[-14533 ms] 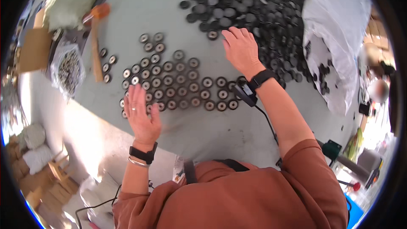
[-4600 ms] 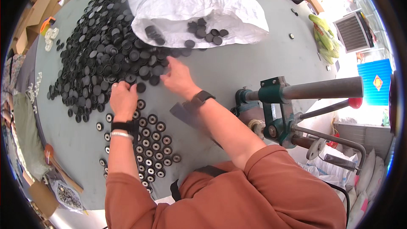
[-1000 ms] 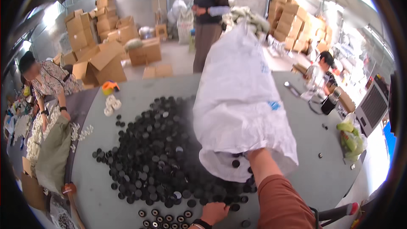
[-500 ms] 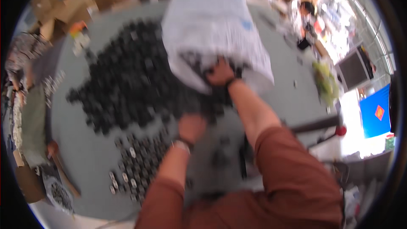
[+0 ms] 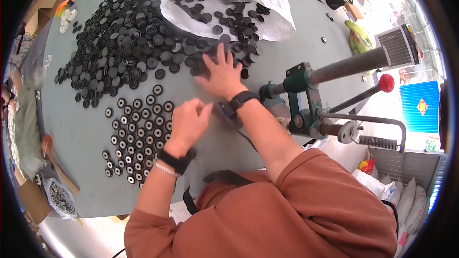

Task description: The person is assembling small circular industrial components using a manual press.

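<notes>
Here, the right hand partly hides black caps.

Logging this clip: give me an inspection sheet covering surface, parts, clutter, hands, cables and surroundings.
Surface: grey tabletop, flat.
Parts: black round pieces heaped and loose, some inside the open white bag; metal-centred discs grouped near the left hand.
Clutter: wooden-handled mallet and clear bag of small metal parts at left.
Hands: left partly curled, contents unclear; right hand spread over black pieces, contact unclear.
Cables: thin black cable beside the right forearm, ends unclear.
Surroundings: green lever machine, stacked sacks at right.
</notes>
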### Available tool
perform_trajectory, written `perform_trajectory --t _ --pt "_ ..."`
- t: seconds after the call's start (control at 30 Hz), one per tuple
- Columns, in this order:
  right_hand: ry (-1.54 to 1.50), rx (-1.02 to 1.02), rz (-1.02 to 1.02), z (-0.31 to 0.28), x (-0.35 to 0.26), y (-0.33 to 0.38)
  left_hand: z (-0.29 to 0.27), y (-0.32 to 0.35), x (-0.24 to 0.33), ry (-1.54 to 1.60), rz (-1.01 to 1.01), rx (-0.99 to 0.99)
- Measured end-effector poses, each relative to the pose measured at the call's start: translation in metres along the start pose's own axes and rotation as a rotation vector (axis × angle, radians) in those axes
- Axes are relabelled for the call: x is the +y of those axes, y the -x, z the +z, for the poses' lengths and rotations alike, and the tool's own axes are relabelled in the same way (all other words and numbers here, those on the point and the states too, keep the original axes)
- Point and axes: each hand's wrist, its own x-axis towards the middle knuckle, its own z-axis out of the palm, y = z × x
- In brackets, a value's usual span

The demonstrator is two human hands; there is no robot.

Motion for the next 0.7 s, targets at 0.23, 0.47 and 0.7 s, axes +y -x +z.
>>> perform_trajectory --t 0.23,0.47,0.7 --pt "0.051 -0.082 -0.209 -0.003 -0.005 0.071 0.001 0.108 0.005 0.112 -0.186 -0.065" --pt "0.248 -0.094 -0.027 -0.005 0.016 0.089 0.007 0.173 -0.017 0.468 -0.496 -0.192" --pt "0.080 0.032 -0.237 0.014 0.008 0.057 0.019 0.188 -0.031 0.652 -0.557 -0.086"
